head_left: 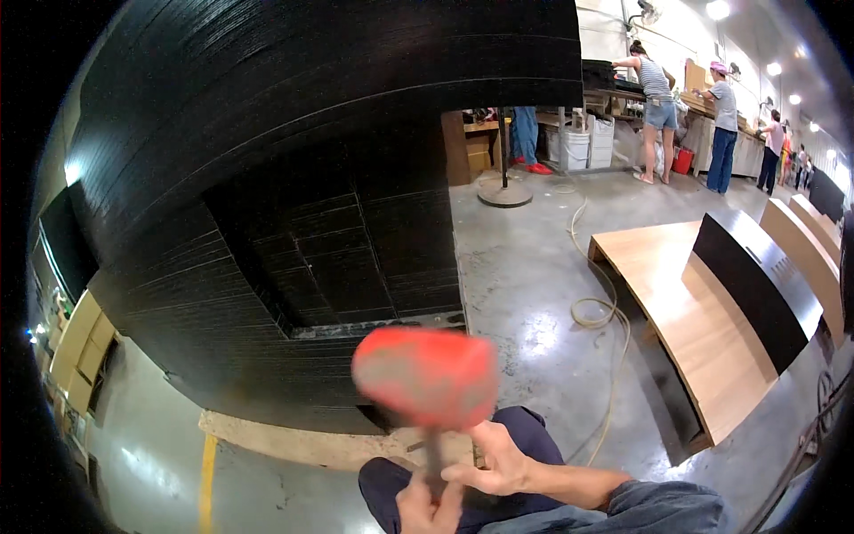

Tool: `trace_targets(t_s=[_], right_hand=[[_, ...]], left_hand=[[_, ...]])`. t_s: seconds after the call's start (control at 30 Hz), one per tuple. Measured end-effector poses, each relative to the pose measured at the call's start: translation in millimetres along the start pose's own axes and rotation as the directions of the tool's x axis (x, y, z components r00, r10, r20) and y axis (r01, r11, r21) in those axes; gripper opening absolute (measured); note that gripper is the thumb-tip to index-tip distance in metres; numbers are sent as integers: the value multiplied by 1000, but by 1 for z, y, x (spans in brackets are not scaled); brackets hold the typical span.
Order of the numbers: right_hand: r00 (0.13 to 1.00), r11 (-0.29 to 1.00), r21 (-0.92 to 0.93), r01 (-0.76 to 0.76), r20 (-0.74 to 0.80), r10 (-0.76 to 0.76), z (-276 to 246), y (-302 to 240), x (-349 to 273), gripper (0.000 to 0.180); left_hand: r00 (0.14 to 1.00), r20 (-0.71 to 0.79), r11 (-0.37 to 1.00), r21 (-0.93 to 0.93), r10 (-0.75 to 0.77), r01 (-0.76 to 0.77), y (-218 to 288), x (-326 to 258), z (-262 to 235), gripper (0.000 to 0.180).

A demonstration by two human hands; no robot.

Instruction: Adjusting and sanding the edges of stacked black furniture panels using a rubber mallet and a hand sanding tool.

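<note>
A mallet (pixel 425 374) with a red head, worn grey on its face and blurred by motion, is raised in front of me at the lower middle. Its dark handle runs down into my left hand (pixel 427 509), whose fingers close around it. My right hand (pixel 503 461) is at the handle's right side, with the thumb across it and the index finger reaching up near the head; its other fingers are partly hidden. Just beyond the mallet stands a large black wood-grain cabinet (pixel 160 294) with a recessed opening (pixel 329 240). My bent knees lie beneath my hands.
A pale board (pixel 294 442) lies under the cabinet's near edge. To the right is a low stand with a light wood top (pixel 654 267), and a curved black panel (pixel 747 285) leans on it. A hose (pixel 614 356) snakes over the floor. Several people work at benches far right.
</note>
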State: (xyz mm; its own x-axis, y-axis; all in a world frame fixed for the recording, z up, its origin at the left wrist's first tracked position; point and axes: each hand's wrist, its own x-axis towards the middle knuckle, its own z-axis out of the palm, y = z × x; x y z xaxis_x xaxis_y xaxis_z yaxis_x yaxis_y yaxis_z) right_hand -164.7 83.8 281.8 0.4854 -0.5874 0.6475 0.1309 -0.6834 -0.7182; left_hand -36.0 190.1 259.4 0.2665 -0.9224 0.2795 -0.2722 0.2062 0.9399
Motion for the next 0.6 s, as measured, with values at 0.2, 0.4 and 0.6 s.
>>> trace_targets(t_s=[0.2, 0.4, 0.6], right_hand=[[882, 904, 425, -45, -408, 236, -36, -37, 38, 42], [817, 885, 451, 116, -549, 173, -81, -55, 77, 36], [828, 822, 537, 189, -537, 160, -84, -58, 90, 38]], left_hand=[[882, 426, 975, -173, 200, -138, 68, 70, 32, 33], [836, 403, 926, -214, 373, -311, 115, 113, 62, 22], [853, 360, 926, -119, 377, -359, 135, 114, 63, 23]])
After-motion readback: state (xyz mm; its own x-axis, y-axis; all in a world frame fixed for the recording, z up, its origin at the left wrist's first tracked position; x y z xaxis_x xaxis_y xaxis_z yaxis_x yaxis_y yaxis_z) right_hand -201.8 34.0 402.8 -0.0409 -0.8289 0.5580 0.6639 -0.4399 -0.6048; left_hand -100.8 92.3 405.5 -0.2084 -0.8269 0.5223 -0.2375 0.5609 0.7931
